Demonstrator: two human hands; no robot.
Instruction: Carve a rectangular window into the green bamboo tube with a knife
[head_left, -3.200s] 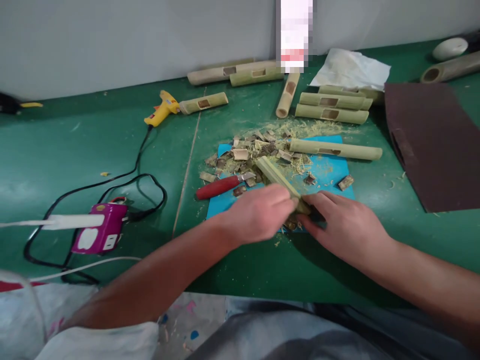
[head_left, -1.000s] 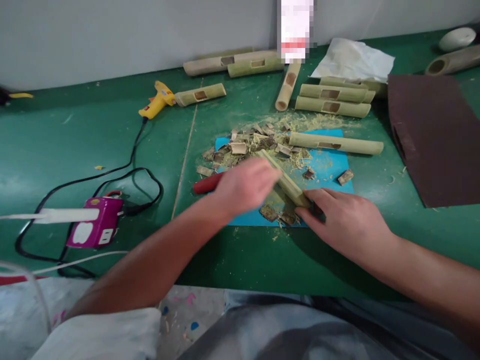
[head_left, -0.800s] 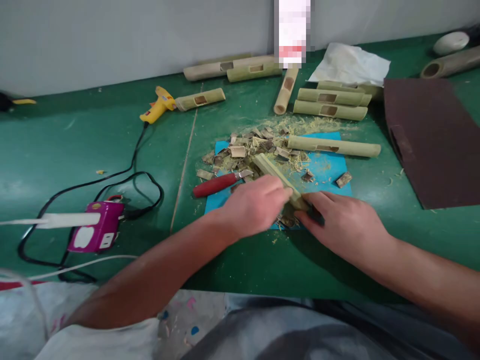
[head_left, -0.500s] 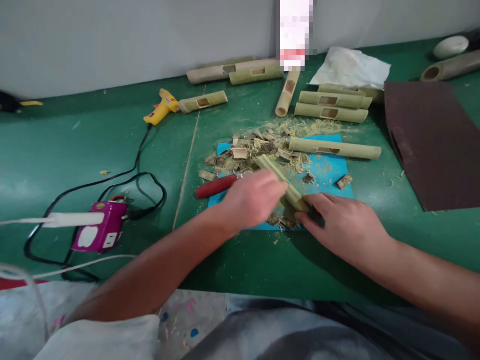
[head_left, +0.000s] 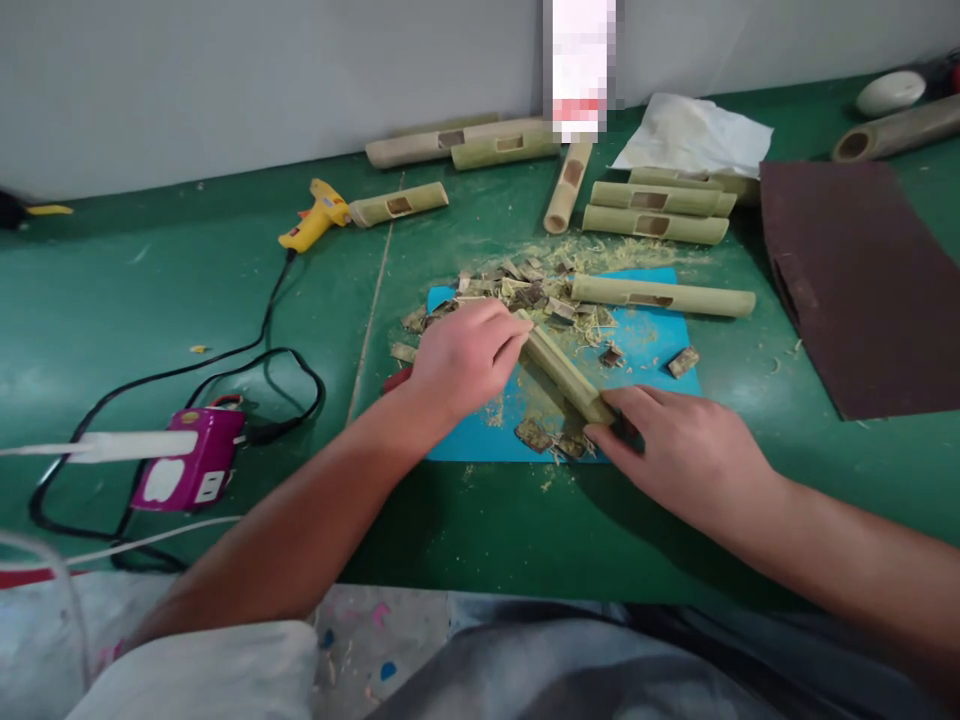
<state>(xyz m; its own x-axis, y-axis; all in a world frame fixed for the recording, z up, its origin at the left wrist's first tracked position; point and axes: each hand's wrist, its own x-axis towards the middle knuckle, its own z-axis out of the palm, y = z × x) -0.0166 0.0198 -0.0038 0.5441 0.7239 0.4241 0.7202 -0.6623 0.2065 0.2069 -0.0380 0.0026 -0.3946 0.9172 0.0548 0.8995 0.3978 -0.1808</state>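
Observation:
A green bamboo tube slants over a blue sheet, gripped at both ends. My left hand pinches its upper left end. Around the lower right end my right hand is closed, thumb below and fingers above. Bamboo chips and shavings lie behind the tube, and a few dark chips are under it. Another bamboo tube with a cut opening rests at the sheet's back right. A red handle is mostly hidden by my left hand.
A yellow glue gun and a purple power adapter with looping black cable stand left on the green table. Several cut bamboo tubes lie at the back. White paper and a dark brown sheet are at right.
My left hand has moved from the middle of the tube up and left to its far end, now covering most of the red handle. My right hand keeps its hold. The view has shifted slightly.

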